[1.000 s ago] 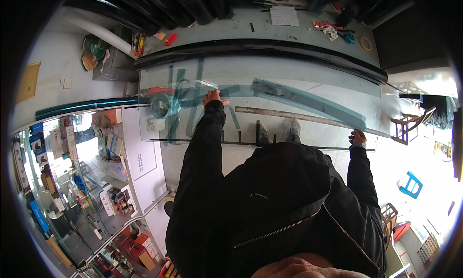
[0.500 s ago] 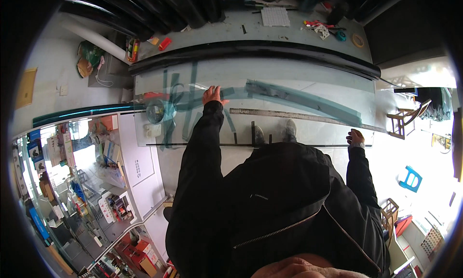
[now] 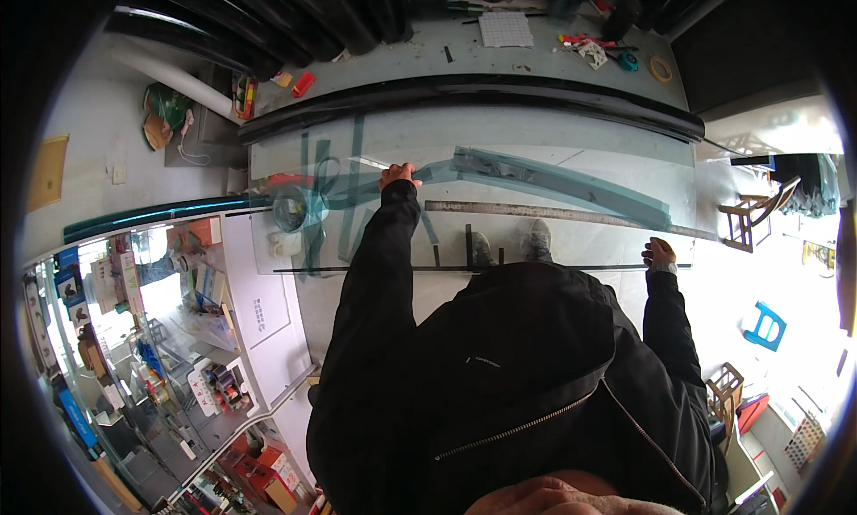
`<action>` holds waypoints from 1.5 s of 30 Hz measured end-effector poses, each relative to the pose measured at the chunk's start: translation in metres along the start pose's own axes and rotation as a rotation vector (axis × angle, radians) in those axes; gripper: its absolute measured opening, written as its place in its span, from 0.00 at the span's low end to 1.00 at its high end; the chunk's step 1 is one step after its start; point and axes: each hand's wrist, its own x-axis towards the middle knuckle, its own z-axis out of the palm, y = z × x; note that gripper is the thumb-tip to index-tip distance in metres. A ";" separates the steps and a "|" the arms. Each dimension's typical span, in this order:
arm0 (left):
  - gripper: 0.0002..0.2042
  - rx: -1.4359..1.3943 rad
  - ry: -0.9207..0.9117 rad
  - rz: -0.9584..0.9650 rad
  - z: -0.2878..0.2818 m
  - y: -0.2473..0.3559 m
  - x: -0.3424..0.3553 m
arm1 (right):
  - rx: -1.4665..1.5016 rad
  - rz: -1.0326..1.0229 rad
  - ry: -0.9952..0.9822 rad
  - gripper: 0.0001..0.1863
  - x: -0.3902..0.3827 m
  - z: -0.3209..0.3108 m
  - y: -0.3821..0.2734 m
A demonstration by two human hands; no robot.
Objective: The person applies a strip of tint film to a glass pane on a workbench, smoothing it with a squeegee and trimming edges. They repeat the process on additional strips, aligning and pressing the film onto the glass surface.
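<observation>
A clear glass tabletop (image 3: 571, 140) spans the view in front of me, with teal film strips on it. My left hand (image 3: 398, 173) is over its left middle, fingers closed around the end of a thin, silvery, knife-like tool (image 3: 365, 162) that points left. At the glass's right front corner, my right hand (image 3: 659, 251) has curled fingers; what they hold, if anything, is hidden. Between the hands lies a long ruler (image 3: 536, 212), slanting down to the right. Beyond it rests a wide teal film strip (image 3: 562, 184).
A long black roll (image 3: 464, 94) borders the far side of the glass. Behind it are a tape ring (image 3: 660, 69), a teal tape measure (image 3: 628, 62) and a white gridded sheet (image 3: 505, 29). A clear tape-like roll (image 3: 290, 207) sits left. Wooden chairs (image 3: 754, 216) stand right.
My left hand has shifted slightly right and its spread fingers have closed on the thin silvery tool. My right hand stays at the glass corner.
</observation>
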 end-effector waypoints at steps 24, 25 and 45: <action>0.17 -0.412 0.649 0.206 -0.014 -0.045 0.031 | 0.039 -0.003 -0.067 0.10 0.004 0.016 0.001; 0.17 -0.450 0.679 0.192 -0.022 -0.041 0.030 | 0.021 0.004 -0.053 0.11 0.005 0.017 0.002; 0.12 -1.103 0.429 0.879 -0.208 0.185 -0.138 | -0.179 -0.302 -0.465 0.22 -0.045 0.100 -0.049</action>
